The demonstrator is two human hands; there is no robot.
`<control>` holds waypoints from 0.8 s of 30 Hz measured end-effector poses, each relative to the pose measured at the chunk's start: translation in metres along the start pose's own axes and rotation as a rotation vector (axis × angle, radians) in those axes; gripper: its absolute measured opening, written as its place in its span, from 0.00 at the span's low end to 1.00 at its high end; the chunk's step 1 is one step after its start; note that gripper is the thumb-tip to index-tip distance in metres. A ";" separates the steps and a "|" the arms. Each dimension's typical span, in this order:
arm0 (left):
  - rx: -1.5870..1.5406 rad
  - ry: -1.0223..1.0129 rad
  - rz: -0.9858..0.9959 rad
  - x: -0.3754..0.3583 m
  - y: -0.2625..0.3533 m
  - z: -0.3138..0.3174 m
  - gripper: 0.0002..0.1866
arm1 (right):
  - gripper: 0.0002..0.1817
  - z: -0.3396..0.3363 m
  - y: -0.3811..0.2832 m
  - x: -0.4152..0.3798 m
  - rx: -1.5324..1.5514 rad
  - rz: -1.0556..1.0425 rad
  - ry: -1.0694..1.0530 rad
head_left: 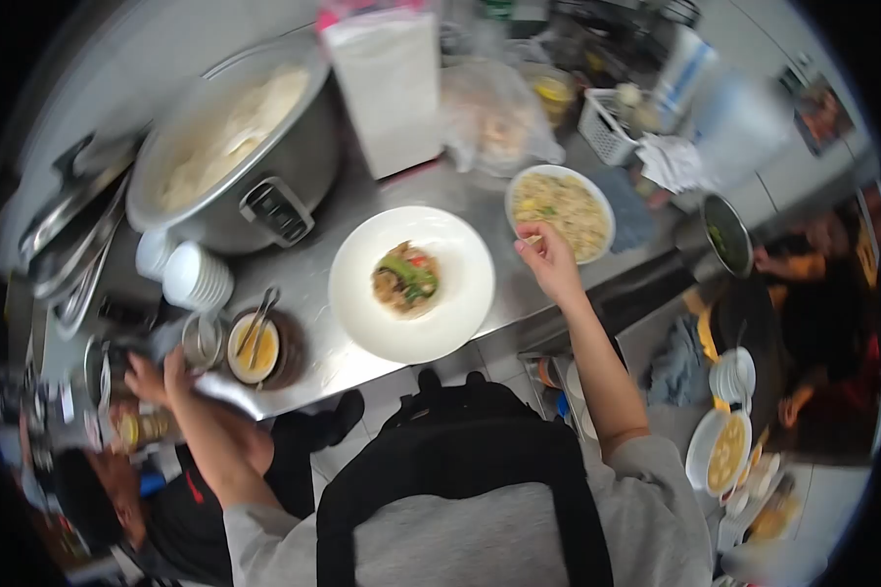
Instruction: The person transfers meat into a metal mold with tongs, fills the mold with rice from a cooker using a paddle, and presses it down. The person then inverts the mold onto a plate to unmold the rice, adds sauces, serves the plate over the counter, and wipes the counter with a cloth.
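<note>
My right hand (pixel 550 259) is over the near-left edge of an oval white bowl (pixel 566 201) of fried rice, its fingertips pinched together; anything between them is too small to make out. To its left, a wide white plate (pixel 362 318) holds a small mound of food (pixel 405 280) with green vegetables and a red piece. My left hand (pixel 162 380) is at the counter's left end, thumb and fingers apart, with nothing visible in it. Just right of it are a glass jar (pixel 205 339) and a bowl of yellow liquid (pixel 254 350) with utensils across it.
A large rice cooker (pixel 308 161) stands at the back left, with stacked white cups (pixel 198 277) before it. Behind the plate are a white box (pixel 387 93) and a plastic bag (pixel 494 117). Co-workers are at lower left (pixel 181 499) and right (pixel 817 303), the latter near a metal pot (pixel 724 235).
</note>
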State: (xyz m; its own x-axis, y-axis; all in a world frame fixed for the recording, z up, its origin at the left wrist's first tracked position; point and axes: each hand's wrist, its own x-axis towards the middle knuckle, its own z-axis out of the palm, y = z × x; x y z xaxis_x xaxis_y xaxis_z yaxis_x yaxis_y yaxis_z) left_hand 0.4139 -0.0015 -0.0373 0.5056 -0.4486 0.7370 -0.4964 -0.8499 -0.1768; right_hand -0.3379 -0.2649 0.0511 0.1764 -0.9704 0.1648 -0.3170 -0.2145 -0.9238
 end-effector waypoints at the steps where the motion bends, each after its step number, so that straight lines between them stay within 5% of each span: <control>1: -0.484 -0.107 -0.179 -0.004 0.000 0.022 0.27 | 0.10 -0.019 0.011 0.001 -0.011 -0.049 0.141; 3: -1.107 -0.451 -0.023 0.001 0.000 -0.070 0.29 | 0.07 -0.072 0.032 0.012 -0.035 -0.044 0.389; 5: -0.474 -0.553 -0.232 0.002 0.026 -0.041 0.27 | 0.06 -0.126 0.081 0.034 -0.238 -0.121 0.638; 7: -0.890 -0.945 -0.392 0.026 0.070 -0.148 0.29 | 0.10 -0.166 0.114 0.036 -0.639 -0.011 0.535; 9: -0.995 -0.926 -0.309 0.023 0.115 -0.228 0.31 | 0.13 -0.185 0.110 0.020 -0.817 0.110 0.598; 13: -1.472 -1.112 0.176 -0.021 0.205 -0.357 0.34 | 0.21 -0.189 0.048 -0.095 -1.093 0.404 0.640; 15: -1.647 -1.428 0.448 -0.063 0.263 -0.391 0.43 | 0.25 -0.193 0.075 -0.154 -1.279 0.535 0.669; 17: -1.843 -1.777 0.695 -0.117 0.334 -0.432 0.49 | 0.24 -0.205 0.132 -0.202 -1.188 0.294 0.703; 18: -2.014 -2.086 0.630 -0.153 0.370 -0.452 0.51 | 0.24 -0.208 0.132 -0.208 -1.182 0.294 0.700; 19: -2.085 -2.320 0.605 -0.182 0.402 -0.476 0.50 | 0.22 -0.213 0.128 -0.210 -0.723 0.353 0.714; 20: -2.103 -2.468 0.546 -0.209 0.431 -0.497 0.48 | 0.20 -0.213 0.120 -0.210 -0.259 0.402 0.692; 22: -2.088 -2.767 0.137 -0.264 0.492 -0.511 0.46 | 0.17 -0.174 0.084 -0.205 0.118 0.356 0.841; 23: -2.042 -2.853 -0.068 -0.281 0.513 -0.524 0.46 | 0.18 -0.153 0.059 -0.206 0.080 0.242 0.809; 24: -2.031 -2.756 -0.036 -0.291 0.523 -0.540 0.45 | 0.19 -0.131 0.038 -0.208 0.042 0.130 0.778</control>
State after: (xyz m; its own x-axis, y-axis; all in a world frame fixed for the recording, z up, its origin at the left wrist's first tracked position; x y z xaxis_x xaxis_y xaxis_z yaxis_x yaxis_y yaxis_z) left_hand -0.3743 -0.1659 0.0081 -0.7522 -0.6184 -0.2275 0.4462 -0.7321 0.5147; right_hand -0.5085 -0.0856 0.0272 -0.5675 -0.7893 0.2344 -0.2524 -0.1042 -0.9620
